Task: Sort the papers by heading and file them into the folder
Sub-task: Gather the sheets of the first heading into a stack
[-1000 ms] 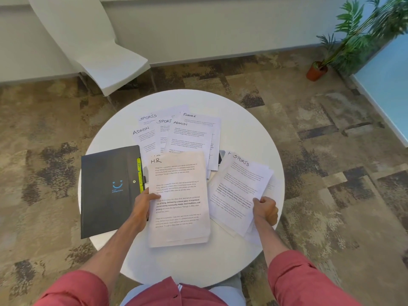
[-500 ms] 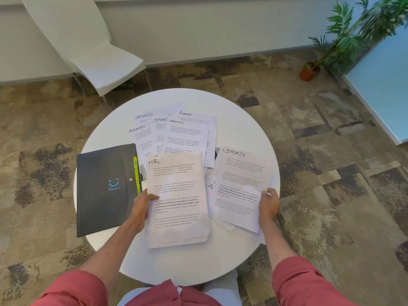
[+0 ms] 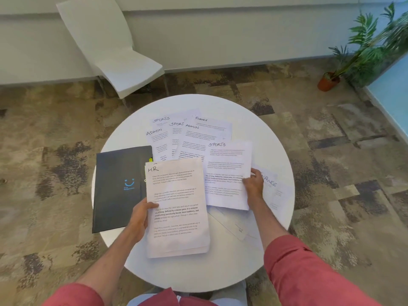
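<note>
Obs: left hand grips white HR-headed paper stack; right hand pinches white SPORTS sheet, now shifted inward, uncovering FINANCE sheet right of it. Closed black folder beside left hand; sorting unfinished.

Bright, even light; soft shadows; wide-angle edge bending; slight blur at right.
</note>
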Available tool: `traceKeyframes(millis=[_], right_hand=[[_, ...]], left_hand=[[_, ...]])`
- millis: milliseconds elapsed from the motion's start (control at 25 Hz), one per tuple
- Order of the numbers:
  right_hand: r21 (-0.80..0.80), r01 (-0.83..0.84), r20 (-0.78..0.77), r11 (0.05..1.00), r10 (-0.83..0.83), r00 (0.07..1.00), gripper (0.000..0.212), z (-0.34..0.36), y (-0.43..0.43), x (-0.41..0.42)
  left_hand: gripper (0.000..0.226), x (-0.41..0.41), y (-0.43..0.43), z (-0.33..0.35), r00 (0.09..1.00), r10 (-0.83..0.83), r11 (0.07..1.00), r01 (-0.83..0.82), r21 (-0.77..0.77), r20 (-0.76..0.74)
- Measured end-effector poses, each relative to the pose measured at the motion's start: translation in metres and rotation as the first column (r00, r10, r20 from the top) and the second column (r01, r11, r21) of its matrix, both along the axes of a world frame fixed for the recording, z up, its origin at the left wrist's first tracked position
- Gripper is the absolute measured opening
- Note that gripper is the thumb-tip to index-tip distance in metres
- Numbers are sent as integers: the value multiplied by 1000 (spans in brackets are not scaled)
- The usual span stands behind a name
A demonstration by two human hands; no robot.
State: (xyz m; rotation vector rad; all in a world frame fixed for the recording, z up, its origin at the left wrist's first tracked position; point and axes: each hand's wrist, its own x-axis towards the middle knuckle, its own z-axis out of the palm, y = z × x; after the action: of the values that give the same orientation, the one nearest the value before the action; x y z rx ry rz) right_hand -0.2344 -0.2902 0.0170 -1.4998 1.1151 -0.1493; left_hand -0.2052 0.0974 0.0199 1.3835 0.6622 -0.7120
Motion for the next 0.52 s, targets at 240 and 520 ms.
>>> traceKeyframes(millis=[240,520], right_hand=[[117,-213,44,970,209,977,64,0,33,57],[74,-148,-62,986,152,986,50,-12,22,41]], left_hand=[[47,4,21,6,1000,23,1000,-23,-3,5],[45,21,19,9,1000,8,1000,-8,12,-4]])
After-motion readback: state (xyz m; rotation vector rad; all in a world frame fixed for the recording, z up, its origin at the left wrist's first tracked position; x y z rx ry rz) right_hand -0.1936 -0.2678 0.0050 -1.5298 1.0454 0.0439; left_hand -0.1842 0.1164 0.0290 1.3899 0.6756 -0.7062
